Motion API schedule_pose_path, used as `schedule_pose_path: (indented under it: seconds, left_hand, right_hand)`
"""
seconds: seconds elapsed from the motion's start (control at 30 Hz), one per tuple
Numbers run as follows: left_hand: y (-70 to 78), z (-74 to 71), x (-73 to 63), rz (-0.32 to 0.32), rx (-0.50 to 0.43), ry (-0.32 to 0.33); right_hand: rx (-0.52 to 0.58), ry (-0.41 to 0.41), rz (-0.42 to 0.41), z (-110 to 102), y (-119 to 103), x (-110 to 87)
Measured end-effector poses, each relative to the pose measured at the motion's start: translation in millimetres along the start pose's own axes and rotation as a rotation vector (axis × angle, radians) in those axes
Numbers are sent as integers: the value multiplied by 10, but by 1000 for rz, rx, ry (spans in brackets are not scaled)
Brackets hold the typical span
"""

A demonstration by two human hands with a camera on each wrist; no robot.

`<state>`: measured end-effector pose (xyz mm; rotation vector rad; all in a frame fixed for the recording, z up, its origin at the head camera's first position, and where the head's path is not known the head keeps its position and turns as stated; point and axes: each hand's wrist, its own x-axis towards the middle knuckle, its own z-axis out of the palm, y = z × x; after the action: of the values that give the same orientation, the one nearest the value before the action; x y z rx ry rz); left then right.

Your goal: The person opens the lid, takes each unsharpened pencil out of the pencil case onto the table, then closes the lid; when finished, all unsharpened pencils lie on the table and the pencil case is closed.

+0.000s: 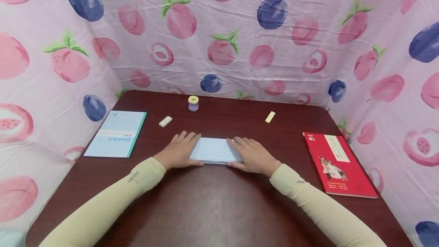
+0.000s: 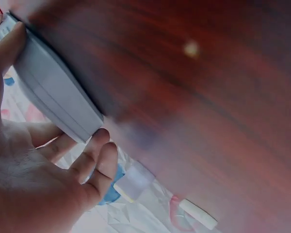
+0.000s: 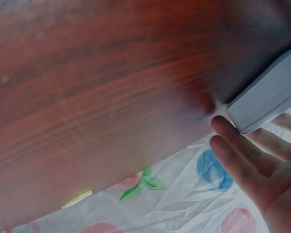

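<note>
A flat light-blue case with a seam along its side lies at the middle of the dark wooden table. My left hand holds its left end, thumb along the near side and fingers over the top and far side. At the opposite end, my right hand grips it the same way. The left wrist view shows the grey-looking side of the case between thumb and fingers. In the right wrist view, the fingertips reach the corner of the case, and the right thumb is hidden.
A blue notebook lies on the left and a red book on the right. Farther back are a white eraser-like block, a small purple jar with a yellow top and a pale yellow strip. Fruit-print cloth surrounds the table.
</note>
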<state>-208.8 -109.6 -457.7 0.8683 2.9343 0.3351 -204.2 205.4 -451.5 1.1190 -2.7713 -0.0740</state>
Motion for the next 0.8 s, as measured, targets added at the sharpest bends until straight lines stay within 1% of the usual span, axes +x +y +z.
schedule_pose_path:
  seconds: [0.13,0.33,0.47,0.63,0.8]
  left_hand:
    - [-41,20,29,35,31,21]
    - [-58,39,55,78,86,45]
    - [-48,40,63,93,97,55]
    - [-41,36,65,93,85,54]
    - [-48,36,65,100,75,53]
  right_hand:
    - [-83,29,-49,28,9,7]
    - [-230,108,-164,70,40,21]
    - [-295,121,-209,82,57,29]
    - [-313,120,-232,103,64,36]
    - [-328,146,-248,137,71,35]
